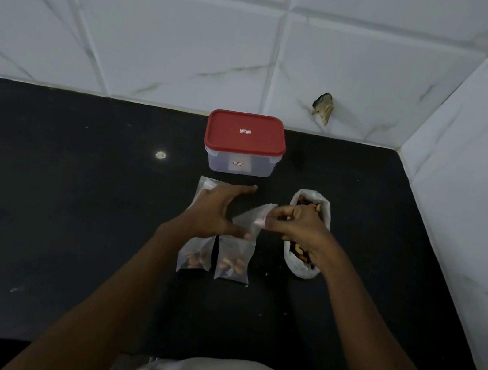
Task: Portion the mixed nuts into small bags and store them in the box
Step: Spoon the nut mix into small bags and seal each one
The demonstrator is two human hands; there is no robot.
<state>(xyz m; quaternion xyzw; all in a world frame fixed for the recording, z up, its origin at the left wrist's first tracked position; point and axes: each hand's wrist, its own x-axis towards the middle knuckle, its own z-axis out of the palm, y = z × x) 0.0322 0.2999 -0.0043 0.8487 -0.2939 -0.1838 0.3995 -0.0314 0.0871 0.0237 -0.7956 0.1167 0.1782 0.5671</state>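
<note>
Head view: close to the back edge of the black table (71, 204), a clear box (239, 164) with its red lid (246, 133) on. Nearer the middle, left hand (216, 209) with fingers straight, thumb against an empty small bag (251, 220); right hand (300, 226) curled, pinching that bag's other edge. Just nearer, flat and side by side, a filled bag (196, 256) and a second filled bag (233, 262). Toward the right edge, partly under the right hand, the open bag of mixed nuts (299, 268).

Counter (71, 204) left of bags: wide free passage. Box (239, 164) at back wall, lid (246, 133) on. Filled bags (195, 257) front centre. Nut bag (302, 270) right, side wall (456, 220) near beyond. Between box and filled bags: left hand (210, 211), right hand (299, 229) pinching small bag (251, 218).
</note>
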